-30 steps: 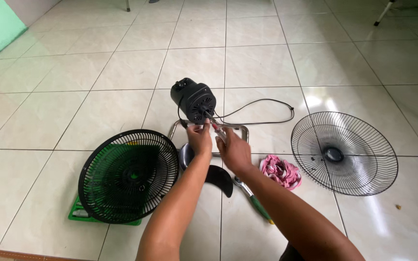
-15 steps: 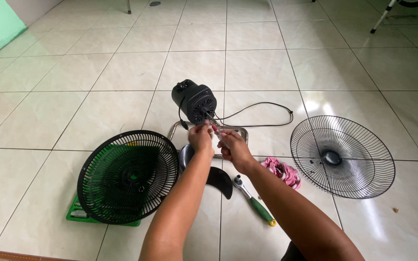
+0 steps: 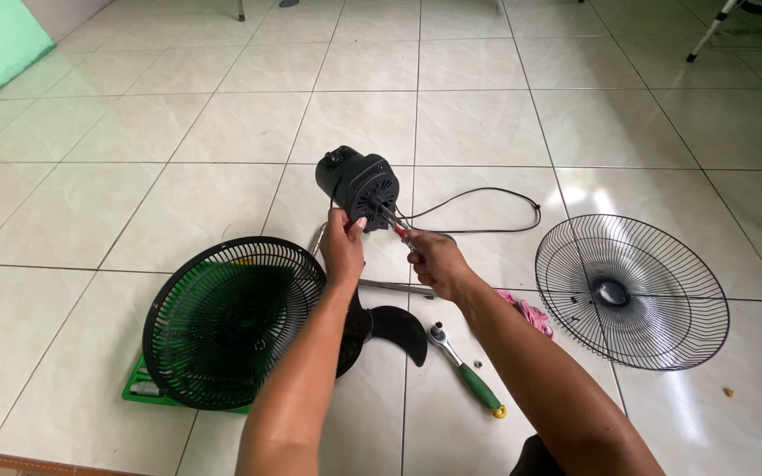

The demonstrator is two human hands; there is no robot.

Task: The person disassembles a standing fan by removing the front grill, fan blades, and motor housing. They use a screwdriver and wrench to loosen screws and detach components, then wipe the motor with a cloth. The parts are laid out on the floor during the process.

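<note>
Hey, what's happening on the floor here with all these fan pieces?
A person is working on a taken-apart fan on the tiled floor. The left hand steadies the black motor housing, while the right hand holds a slim red-handled tool to its front. One black grille lies at the left on a green tray, the other grille at the right. The black fan blade, a green-handled ratchet and a pink cloth lie beneath the arms.
</note>
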